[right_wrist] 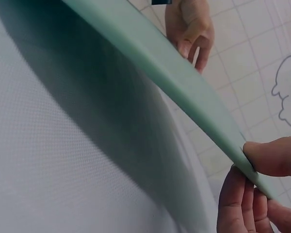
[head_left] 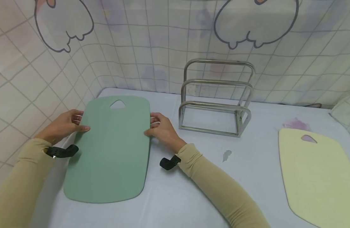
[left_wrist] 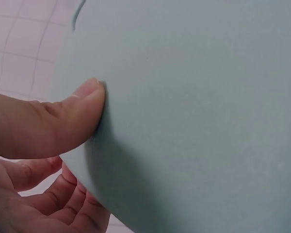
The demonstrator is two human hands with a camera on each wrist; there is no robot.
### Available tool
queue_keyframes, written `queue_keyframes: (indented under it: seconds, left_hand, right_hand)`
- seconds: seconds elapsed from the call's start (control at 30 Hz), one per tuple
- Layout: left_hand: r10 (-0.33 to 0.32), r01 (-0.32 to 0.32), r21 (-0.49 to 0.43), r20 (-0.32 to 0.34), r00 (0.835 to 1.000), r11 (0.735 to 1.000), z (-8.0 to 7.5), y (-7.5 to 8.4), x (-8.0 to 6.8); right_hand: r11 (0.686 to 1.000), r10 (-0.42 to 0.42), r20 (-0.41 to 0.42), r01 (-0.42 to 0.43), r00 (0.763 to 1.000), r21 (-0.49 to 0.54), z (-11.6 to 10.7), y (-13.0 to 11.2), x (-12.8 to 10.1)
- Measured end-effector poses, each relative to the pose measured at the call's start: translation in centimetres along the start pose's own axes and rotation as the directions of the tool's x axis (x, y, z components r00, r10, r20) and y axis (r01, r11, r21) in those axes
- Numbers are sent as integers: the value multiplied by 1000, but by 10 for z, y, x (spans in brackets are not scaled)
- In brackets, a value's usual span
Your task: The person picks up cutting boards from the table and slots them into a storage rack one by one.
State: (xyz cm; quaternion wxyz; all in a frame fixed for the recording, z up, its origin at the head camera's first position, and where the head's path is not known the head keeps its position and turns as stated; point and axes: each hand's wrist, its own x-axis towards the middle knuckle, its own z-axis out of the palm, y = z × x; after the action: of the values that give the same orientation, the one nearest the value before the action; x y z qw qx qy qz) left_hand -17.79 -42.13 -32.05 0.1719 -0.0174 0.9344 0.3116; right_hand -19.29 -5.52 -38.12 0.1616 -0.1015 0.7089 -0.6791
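Note:
A green cutting board [head_left: 112,148] with a triangular hole near its far end is held by both long edges. My left hand [head_left: 65,125] pinches the left edge, thumb on top of the board [left_wrist: 194,116] and fingers [left_wrist: 63,194] under it. My right hand [head_left: 162,128] pinches the right edge the same way, thumb above and fingers [right_wrist: 242,204] below the board [right_wrist: 184,82]. The right wrist view shows this edge lifted off the table with shadow beneath. A steel rack [head_left: 216,101] with three arched dividers stands just right of my right hand.
A pale yellow cutting board [head_left: 317,174] lies flat at the right of the white table [head_left: 192,196]. A purple stain and a small grey mark spot the tabletop. Tiled cloth walls close in the left and back sides.

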Motion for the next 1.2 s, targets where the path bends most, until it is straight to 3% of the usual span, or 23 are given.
queue_keyframes:
  seconds: [0.47, 1.2]
  left_hand:
    - [0, 0, -5, -12, 1000, 1000, -4, 3, 0]
    - [-15, 15, 37, -10, 1000, 999, -13, 9, -11]
  right_hand:
    - [990, 20, -9, -21, 1000, -138, 0, -9, 3]
    - [973, 10, -16, -14, 1000, -229, 3, -25, -4]
